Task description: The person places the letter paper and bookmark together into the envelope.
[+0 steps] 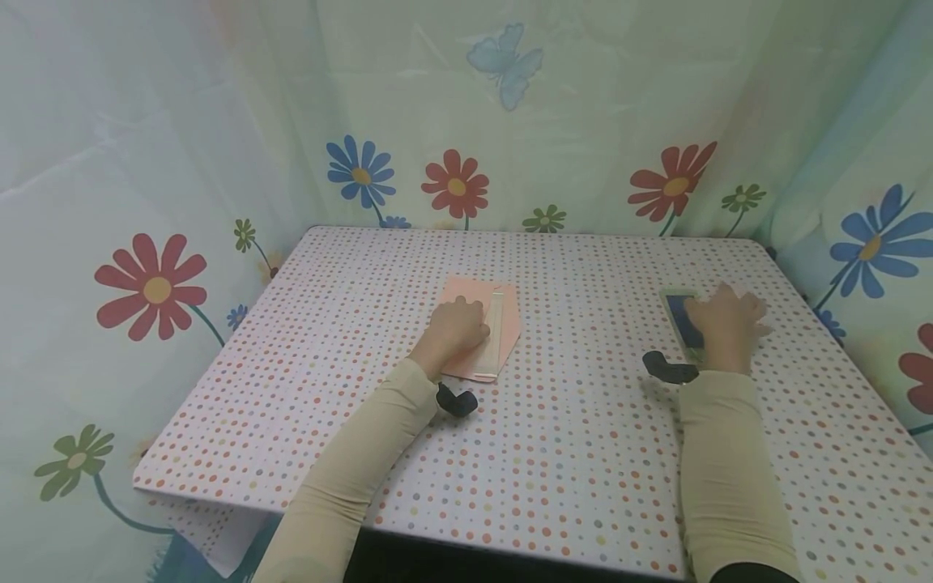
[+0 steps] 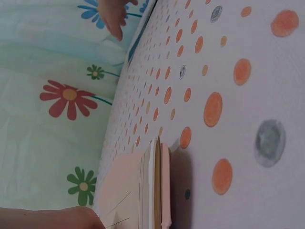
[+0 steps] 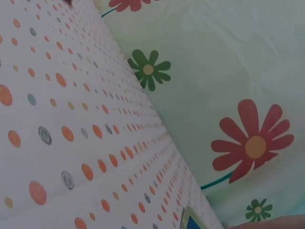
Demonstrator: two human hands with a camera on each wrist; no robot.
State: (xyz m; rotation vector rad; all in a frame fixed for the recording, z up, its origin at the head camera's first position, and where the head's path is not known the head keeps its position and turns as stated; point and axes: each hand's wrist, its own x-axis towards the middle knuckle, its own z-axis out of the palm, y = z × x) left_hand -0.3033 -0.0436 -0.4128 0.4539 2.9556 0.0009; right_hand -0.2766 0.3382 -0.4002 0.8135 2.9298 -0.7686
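Observation:
A pink booklet-like item (image 1: pixel 509 324) with a pale cream strip lies on the table in the head view; its layered edge (image 2: pixel 157 186) shows in the left wrist view. My left hand (image 1: pixel 453 330) rests on its left part, the fingertips hidden beneath the hand. Farther right, a flat blue piece (image 1: pixel 682 317) with a pale green border lies on the table. Over its right side is my right hand (image 1: pixel 725 320), fingers loosely spread. From the left wrist view, the right hand (image 2: pixel 113 16) hangs above the cloth. One corner of the bordered piece (image 3: pixel 189 220) shows in the right wrist view.
A white cloth with coloured dots (image 1: pixel 583 405) covers the table. Curtains printed with flowers (image 1: pixel 408 97) hang behind it and at both sides. A black camera mount (image 1: pixel 455 400) sits at the left wrist, and another mount (image 1: pixel 669 368) at the right wrist.

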